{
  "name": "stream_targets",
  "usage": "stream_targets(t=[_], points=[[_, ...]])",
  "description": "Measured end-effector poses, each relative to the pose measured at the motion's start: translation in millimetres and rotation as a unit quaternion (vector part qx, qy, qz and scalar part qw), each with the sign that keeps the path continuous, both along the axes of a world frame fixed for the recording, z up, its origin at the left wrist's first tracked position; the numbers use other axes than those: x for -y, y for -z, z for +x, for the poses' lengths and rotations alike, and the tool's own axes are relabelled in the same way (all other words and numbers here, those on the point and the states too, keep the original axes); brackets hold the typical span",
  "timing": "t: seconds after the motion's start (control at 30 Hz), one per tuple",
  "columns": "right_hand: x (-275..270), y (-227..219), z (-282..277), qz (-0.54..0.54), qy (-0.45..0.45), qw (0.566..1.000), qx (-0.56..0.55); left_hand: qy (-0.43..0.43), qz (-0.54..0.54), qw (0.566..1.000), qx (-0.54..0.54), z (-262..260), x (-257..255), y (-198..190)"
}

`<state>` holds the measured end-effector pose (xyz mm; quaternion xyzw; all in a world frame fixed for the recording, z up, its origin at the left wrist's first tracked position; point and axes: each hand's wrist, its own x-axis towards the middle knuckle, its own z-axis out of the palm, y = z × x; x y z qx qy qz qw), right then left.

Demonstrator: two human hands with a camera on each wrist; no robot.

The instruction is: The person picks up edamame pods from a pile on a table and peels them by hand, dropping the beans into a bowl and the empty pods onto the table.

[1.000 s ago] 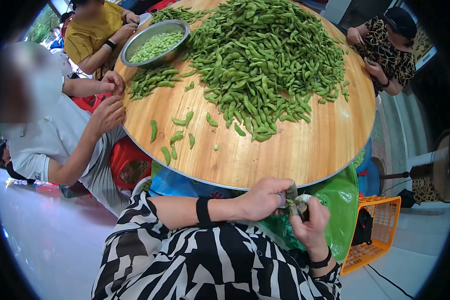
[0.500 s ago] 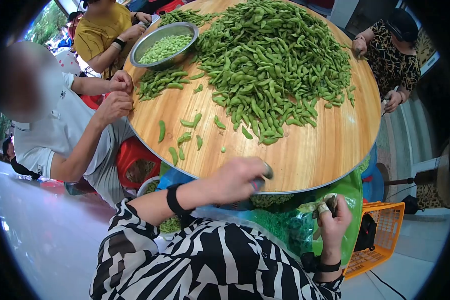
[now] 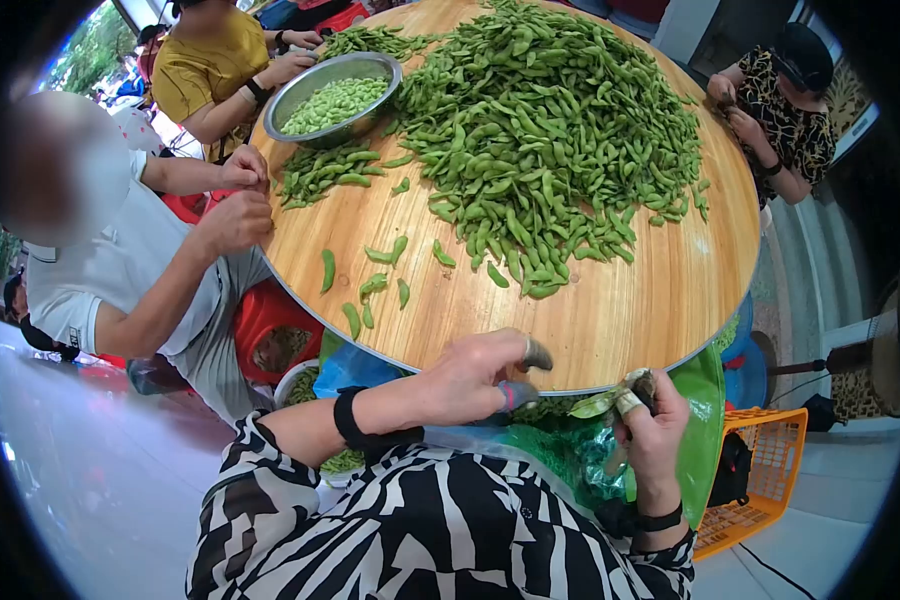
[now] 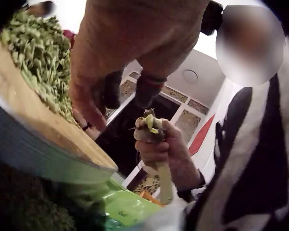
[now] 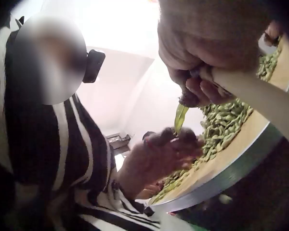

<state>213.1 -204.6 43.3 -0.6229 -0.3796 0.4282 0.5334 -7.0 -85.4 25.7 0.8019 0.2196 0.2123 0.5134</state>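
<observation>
My right hand (image 3: 655, 418) pinches a green soybean pod (image 3: 595, 404) near the table's front edge. The pod sticks out toward my left hand (image 3: 465, 383), whose thumb and forefinger are spread, with nothing between them. Grey-black covers (image 4: 149, 89) sit on fingertips of the left hand. White wrapping shows on the right thumb (image 3: 627, 402). Seen from the right wrist, the pod (image 5: 180, 116) hangs below the right hand (image 5: 207, 57), its lower end right at the left fingers (image 5: 166, 137). Part of the pod is hidden in the right hand's grip.
A large heap of pods (image 3: 560, 140) covers the back of the round wooden table (image 3: 450, 310). A steel bowl (image 3: 395, 85) holds shelled beans, and several loose pods lie nearby. Other people sit around the table. A green plastic sheet (image 3: 705, 395) and orange crate (image 3: 785, 470) are at right.
My hands were together a second ago, then parted, the left moving left over the table edge. Since then the left has dropped slightly, and the right has risen with a pod showing in its fingers.
</observation>
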Motion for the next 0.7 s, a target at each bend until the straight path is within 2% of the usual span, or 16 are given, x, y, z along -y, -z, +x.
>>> stream_targets(t=[0.07,0.1,0.17,0.2,0.23,0.27,0.3,0.37,0.4,0.47,0.5,0.57,0.63,0.67,0.7], points=[[-4.6,-2.0,-12.7,-0.010,-0.031,0.999,-0.044,-0.035,-0.100,0.994,0.018,5.9,1.0,-7.8],[-6.2,0.7,-17.7,-0.016,-0.048,0.997,-0.050,-0.037,-0.099,0.994,0.017,7.9,2.4,-8.2],[-10.6,2.3,-31.0,-0.024,-0.062,0.996,-0.053,0.040,-0.294,0.952,0.079,10.8,9.8,-7.8],[-12.3,5.4,-32.9,-0.010,-0.090,0.995,-0.048,0.014,-0.284,0.951,0.122,13.0,15.3,-6.6],[-14.1,6.8,-34.8,-0.009,-0.090,0.995,-0.049,0.013,-0.283,0.951,0.121,10.1,9.8,-4.3],[-16.1,7.8,-36.8,-0.018,-0.094,0.993,-0.064,-0.008,-0.030,0.997,0.075,3.0,-1.7,-0.7],[-17.7,9.3,-38.1,-0.028,-0.099,0.992,-0.079,-0.029,0.225,0.974,0.024,-5.6,-13.6,-0.5],[-17.3,14.9,-33.2,-0.024,-0.111,0.989,-0.095,-0.095,0.389,0.907,-0.132,-27.3,-46.6,4.9],[-15.1,18.0,-29.8,-0.038,-0.114,0.988,-0.094,-0.127,0.391,0.891,-0.194,-42.2,-58.5,12.2],[-10.9,21.2,-25.5,-0.046,-0.117,0.988,-0.094,-0.108,0.350,0.871,-0.327,-68.8,-67.3,-8.1],[-10.3,22.1,-23.0,-0.043,-0.115,0.988,-0.096,-0.105,0.352,0.870,-0.328,-77.5,-72.1,-13.3],[-6.1,22.6,-18.9,-0.053,-0.117,0.989,-0.079,-0.112,0.341,0.825,-0.436,-87.5,-79.2,-18.6],[-7.4,23.9,-19.4,-0.055,-0.121,0.988,-0.081,-0.128,0.364,0.834,-0.395,-83.2,-92.6,-9.6],[-8.9,24.0,-21.1,-0.055,-0.125,0.987,-0.083,-0.110,0.341,0.894,-0.269,-73.8,-96.9,-5.6],[-9.3,23.0,-24.0,-0.053,-0.127,0.987,-0.083,-0.089,0.312,0.936,-0.137,-64.6,-99.3,0.4]])
